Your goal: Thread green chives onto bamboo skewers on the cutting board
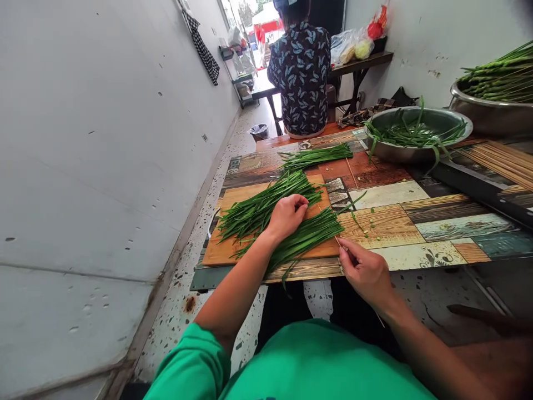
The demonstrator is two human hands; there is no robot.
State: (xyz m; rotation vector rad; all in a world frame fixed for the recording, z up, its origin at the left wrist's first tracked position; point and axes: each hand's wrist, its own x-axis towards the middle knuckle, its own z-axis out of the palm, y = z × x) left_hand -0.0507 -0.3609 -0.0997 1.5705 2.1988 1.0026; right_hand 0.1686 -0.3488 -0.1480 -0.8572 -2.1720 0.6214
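My right hand [364, 271] pinches a thin bamboo skewer [336, 239] at the table's front edge; its tail slants down below the hand. The skewer meets the cut ends of the near bundle of garlic chives [310, 236], and a thin length shows beyond them. My left hand [288, 215] is closed above that bundle, thumb and fingertips together; what they grip, if anything, is hidden. Behind it, a larger pile of chives [262, 204] lies across the wooden cutting board [219, 253].
Another chive bunch [318, 156] lies farther back, beside a loose skewer [352, 173]. On the right are a steel bowl [416, 155] of green leaves, a knife [470, 186], bamboo skewers [503, 161] and a pot [478, 114] of green stalks. Ahead sits another person [302, 78].
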